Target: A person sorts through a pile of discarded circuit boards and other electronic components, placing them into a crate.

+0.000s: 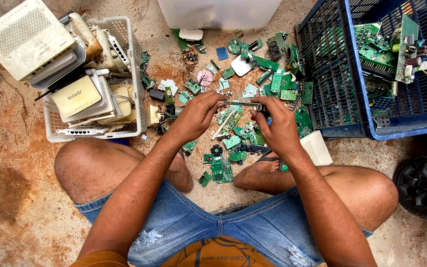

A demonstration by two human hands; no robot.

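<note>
Here, at the far left, a white basket (135,64) stands on the reddish dirt floor (11,198), stacked with old white routers (25,37) so they stay gathered in one heap. Just right of it, a scatter of green circuit boards (253,94) lies spread over the ground between the person's knees and a white bin (218,12) at the far edge, laid flat and loose where each piece can be seen and reached. Above that scatter the left hand (196,116) pinches the left end of a narrow metal strip (243,105), fingers closed together on it, while the right hand (277,128) clamps the right end, thumb and fingertips pressed tight. The strip is held level between the two hands, in mid-air over the pile, seemingly so both ends can be gripped firmly. At the far right a blue crate (332,79) holds more green boards, its open side facing the pile; a black wheel (423,185) sits near the right knee
</note>
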